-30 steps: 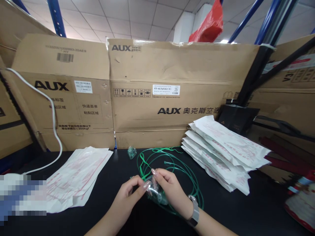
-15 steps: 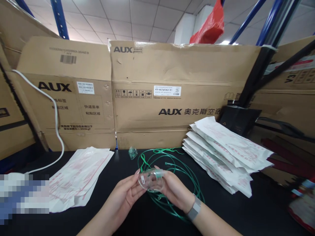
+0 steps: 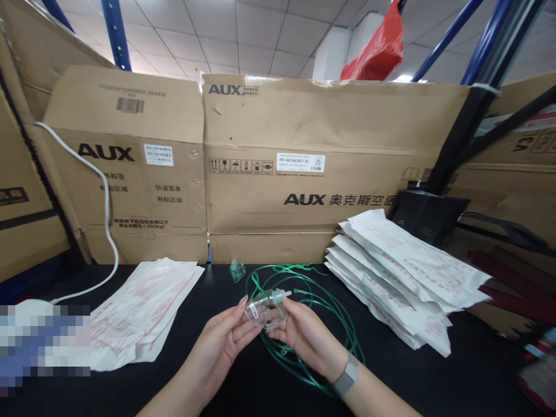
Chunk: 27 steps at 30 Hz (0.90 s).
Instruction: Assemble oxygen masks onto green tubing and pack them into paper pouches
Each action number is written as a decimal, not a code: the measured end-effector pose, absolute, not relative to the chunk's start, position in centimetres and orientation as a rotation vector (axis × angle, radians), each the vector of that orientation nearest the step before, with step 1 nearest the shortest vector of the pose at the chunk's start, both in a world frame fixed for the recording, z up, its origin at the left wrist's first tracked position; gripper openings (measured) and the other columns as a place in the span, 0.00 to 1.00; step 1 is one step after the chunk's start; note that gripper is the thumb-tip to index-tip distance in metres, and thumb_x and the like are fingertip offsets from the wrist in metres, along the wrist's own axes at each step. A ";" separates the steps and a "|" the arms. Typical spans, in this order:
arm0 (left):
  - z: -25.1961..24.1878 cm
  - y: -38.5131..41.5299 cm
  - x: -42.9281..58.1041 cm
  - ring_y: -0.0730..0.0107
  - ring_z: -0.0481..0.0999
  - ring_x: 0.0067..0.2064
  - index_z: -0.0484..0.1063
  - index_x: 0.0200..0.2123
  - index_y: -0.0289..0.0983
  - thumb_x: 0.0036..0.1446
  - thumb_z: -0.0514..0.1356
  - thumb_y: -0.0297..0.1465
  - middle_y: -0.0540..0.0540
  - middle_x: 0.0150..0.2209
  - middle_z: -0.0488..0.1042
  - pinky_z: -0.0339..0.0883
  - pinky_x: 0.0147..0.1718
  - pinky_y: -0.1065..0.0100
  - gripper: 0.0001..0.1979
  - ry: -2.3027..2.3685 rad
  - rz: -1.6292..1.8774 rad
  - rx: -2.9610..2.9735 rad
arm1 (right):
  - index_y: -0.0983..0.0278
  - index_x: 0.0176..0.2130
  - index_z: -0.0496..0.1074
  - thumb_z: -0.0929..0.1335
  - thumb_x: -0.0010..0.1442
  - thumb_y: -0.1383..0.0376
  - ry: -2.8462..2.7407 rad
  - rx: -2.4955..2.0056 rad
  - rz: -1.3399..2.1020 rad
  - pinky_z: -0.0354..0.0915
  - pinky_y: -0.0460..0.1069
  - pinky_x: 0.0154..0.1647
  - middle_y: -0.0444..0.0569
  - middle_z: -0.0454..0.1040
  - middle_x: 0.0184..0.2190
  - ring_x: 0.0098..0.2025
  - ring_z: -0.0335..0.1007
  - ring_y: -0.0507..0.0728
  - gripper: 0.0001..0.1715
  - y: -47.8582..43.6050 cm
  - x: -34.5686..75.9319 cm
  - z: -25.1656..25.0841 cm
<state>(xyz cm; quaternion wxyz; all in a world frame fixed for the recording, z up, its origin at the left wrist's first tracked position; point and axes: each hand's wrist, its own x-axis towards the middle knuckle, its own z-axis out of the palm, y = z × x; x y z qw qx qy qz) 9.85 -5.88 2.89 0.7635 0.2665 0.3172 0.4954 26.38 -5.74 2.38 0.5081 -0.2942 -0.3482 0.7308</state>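
**A:** What are the two hands doing?

**B:** Both hold one small clear mask (image 3: pixel 266 307), raised just above a black worktop (image 3: pixel 434 376). The left hand (image 3: pixel 226 341) pinches the mask's left edge between thumb and fingertips. The right hand (image 3: pixel 304 333) grips it from the right, fingers curled under the shell. A pale green connector sticks out of the mask's top, above the right thumb.

**A:** Is anything attached to the mask?

**B:** I cannot tell. A loose coil of green tubing (image 3: pixel 343 324) lies on the worktop under and beyond the right hand, looping round toward the wrist. That wrist wears a grey watch (image 3: pixel 345 379).

**A:** What else is close?

**B:** Just past the fingertips of both hands sits a small green part (image 3: pixel 237 270), apart from the coil. Well to the right of the right hand, a fanned stack of white pouches (image 3: pixel 403 278) with red print rests on the worktop. To the left of the left hand lies a flatter pile of pouches (image 3: pixel 139 307).

**A:** And farther off?

**B:** Beyond the hands, brown boxes (image 3: pixel 304 162) printed AUX stand along the worktop's far edge like a wall. A white cable (image 3: pixel 105 202) hangs down the left box. Above the boxes, a red bag (image 3: pixel 377 49) shows against the ceiling.
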 end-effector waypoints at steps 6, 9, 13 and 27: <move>3.1 -6.1 9.9 0.61 0.76 0.40 0.73 0.37 0.31 0.50 0.61 0.31 0.38 0.36 0.78 0.69 0.40 0.66 0.11 0.689 1.064 0.694 | 0.68 0.31 0.70 0.69 0.50 0.64 -0.909 -0.691 1.612 0.60 0.44 0.24 0.44 0.70 0.19 0.20 0.63 0.47 0.09 -5.7 26.4 2.4; 3.1 -6.3 10.0 0.63 0.77 0.38 0.74 0.32 0.31 0.47 0.63 0.32 0.40 0.34 0.79 0.69 0.38 0.67 0.10 0.706 1.061 0.760 | 0.68 0.33 0.71 0.70 0.49 0.63 -0.928 -0.703 1.559 0.60 0.44 0.23 0.43 0.69 0.19 0.20 0.62 0.47 0.11 -6.0 26.3 2.7; 3.1 -6.3 9.9 0.64 0.77 0.36 0.75 0.30 0.31 0.45 0.64 0.33 0.40 0.32 0.79 0.68 0.38 0.67 0.10 0.718 1.066 0.819 | 0.68 0.34 0.71 0.71 0.48 0.63 -0.950 -0.722 1.500 0.61 0.44 0.23 0.43 0.69 0.20 0.21 0.62 0.48 0.13 -6.3 26.1 3.2; 3.7 -6.6 10.0 0.66 0.75 0.30 0.76 0.26 0.31 0.38 0.68 0.32 0.43 0.26 0.78 0.66 0.35 0.68 0.10 0.826 1.179 0.935 | 0.67 0.35 0.71 0.70 0.47 0.63 -0.954 -0.760 1.484 0.62 0.45 0.22 0.42 0.67 0.20 0.22 0.62 0.49 0.14 -6.6 25.8 3.2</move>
